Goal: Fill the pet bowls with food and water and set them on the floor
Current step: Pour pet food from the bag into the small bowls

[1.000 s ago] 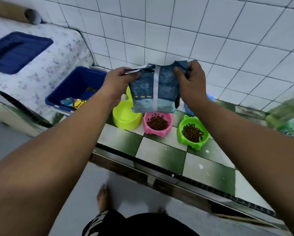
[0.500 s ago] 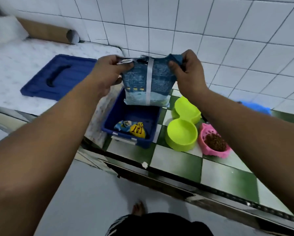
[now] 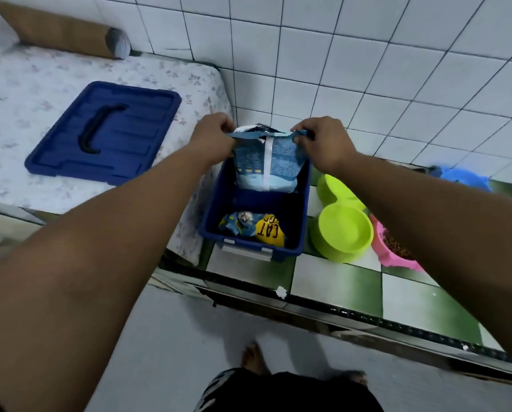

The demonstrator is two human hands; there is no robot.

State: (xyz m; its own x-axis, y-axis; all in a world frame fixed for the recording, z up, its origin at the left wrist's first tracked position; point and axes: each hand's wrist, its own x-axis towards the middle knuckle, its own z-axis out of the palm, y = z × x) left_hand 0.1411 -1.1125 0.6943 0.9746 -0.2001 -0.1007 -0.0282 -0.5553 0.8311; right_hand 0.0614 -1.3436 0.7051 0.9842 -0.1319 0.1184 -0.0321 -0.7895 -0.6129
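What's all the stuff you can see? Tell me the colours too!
cat food bag: 1, blue, held in the storage bin's far end
storage bin: 1, dark blue, on the counter
cat food pouches: count unclear, blue and yellow, bin's near end
bin lid: 1, dark blue, on the floral cloth
cardboard tube: 1, brown, far left by the wall
double bowl: 1, lime green, right of the bin
pink bowl: 1, pink, holds kibble, beside right arm
blue bowl: 1, blue, far right by the wall
hands: 2, left hand and right hand each pinching a top bag corner
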